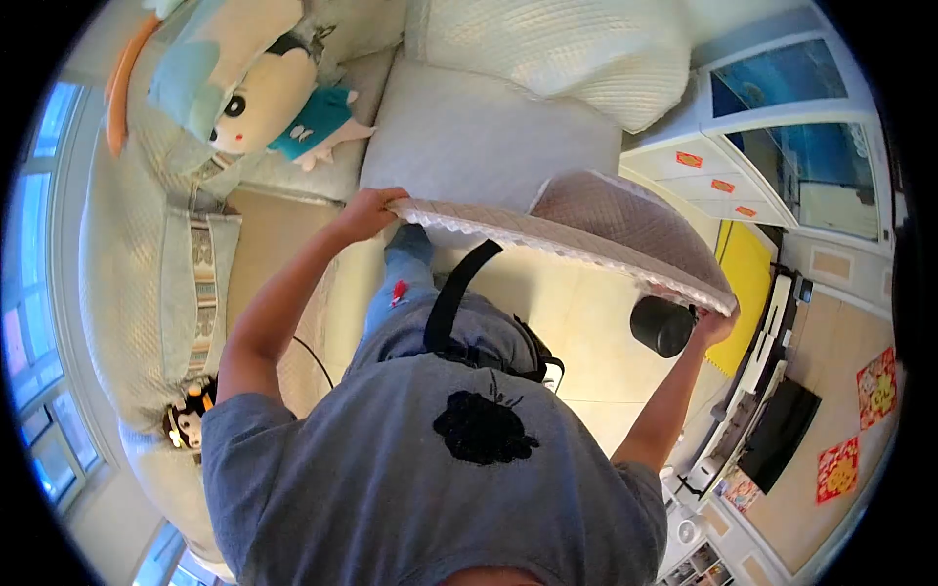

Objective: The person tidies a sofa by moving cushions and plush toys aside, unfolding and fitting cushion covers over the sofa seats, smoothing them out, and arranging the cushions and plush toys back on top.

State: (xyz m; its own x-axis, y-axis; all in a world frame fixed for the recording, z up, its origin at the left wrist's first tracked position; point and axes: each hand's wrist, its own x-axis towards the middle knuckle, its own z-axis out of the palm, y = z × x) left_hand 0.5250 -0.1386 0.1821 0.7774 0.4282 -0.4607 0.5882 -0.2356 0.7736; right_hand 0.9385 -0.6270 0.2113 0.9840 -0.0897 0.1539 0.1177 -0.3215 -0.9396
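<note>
A quilted sofa cover (635,220) with a white scalloped edge is stretched in front of my body. My left hand (371,213) is closed round its left corner, close to the grey seat cushion. Far to the right, my right hand (718,325) grips the opposite corner. Between them the edge runs taut and slopes down to the right, while part of the cloth folds up behind it. Beneath the right end of the cover shows a round black object (662,326), perhaps a bin or stool. The fingertips of both hands are partly hidden by the fabric.
Ahead is a sofa with a bare grey seat cushion (489,132). A plush doll (269,107) lies at its left, and a smaller doll (186,420) sits further down. At right stand a white cabinet (723,181), a yellow cloth (740,293) and a television (780,435).
</note>
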